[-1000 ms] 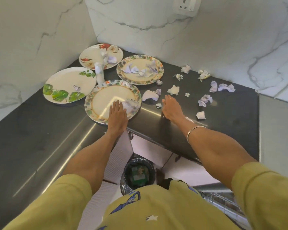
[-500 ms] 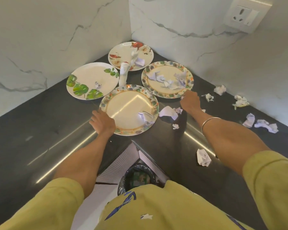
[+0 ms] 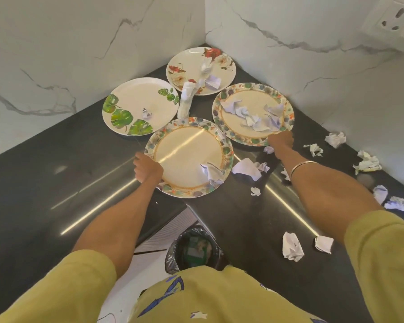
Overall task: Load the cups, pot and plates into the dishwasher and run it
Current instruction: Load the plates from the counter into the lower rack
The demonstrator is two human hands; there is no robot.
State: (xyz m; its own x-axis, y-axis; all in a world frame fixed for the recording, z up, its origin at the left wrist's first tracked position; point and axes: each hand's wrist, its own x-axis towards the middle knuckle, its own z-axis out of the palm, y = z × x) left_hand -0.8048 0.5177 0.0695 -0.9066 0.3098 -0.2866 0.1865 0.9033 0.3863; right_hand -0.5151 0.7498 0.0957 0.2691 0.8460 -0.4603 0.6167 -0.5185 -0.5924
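Head view: both hands on plate rims

Left hand (image 3: 147,170) grips the left rim of the near plate (image 3: 189,157), fingers curled on it. Right hand (image 3: 281,141) pinches the near rim of the right plate (image 3: 252,113), which holds paper scraps (image 3: 252,117). Both plates lie on the dark counter (image 3: 56,183) in the corner.

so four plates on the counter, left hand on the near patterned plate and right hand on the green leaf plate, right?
Not quite. The head view shows the right hand at the rim of the far patterned plate, not the green leaf plate. The rest holds: four plates on the counter, left hand on the near patterned plate.
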